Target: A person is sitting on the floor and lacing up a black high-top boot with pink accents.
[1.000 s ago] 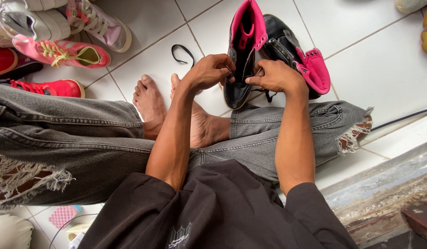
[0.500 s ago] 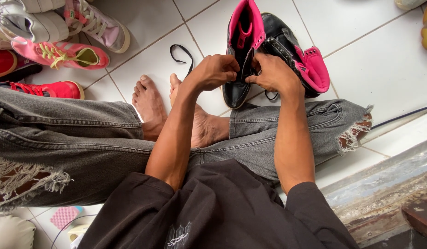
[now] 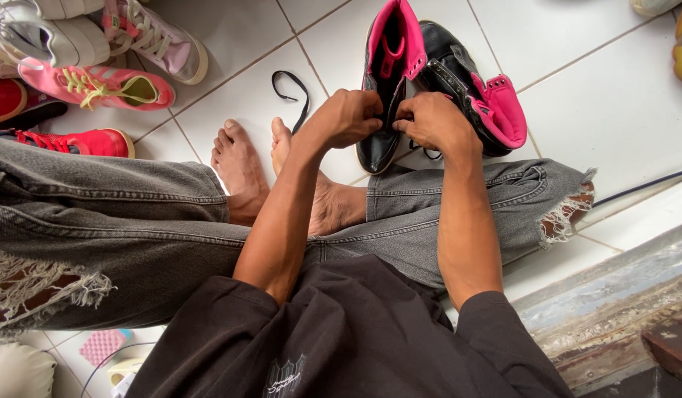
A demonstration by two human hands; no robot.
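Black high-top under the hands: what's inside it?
The black high-top shows bright pink lining and a pink tongue. Deeper inside is dark, nothing discernible. The left hand and right hand cover its lower lacing area.

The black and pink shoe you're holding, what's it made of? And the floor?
The black high-top shoe looks like leather or a leather look-alike: its black outside is smooth and a little shiny. The pink lining looks like soft, dull cloth. Which kind exactly is hard to tell. The floor seems to be glazed white tile: glossy squares with thin dark lines between them.
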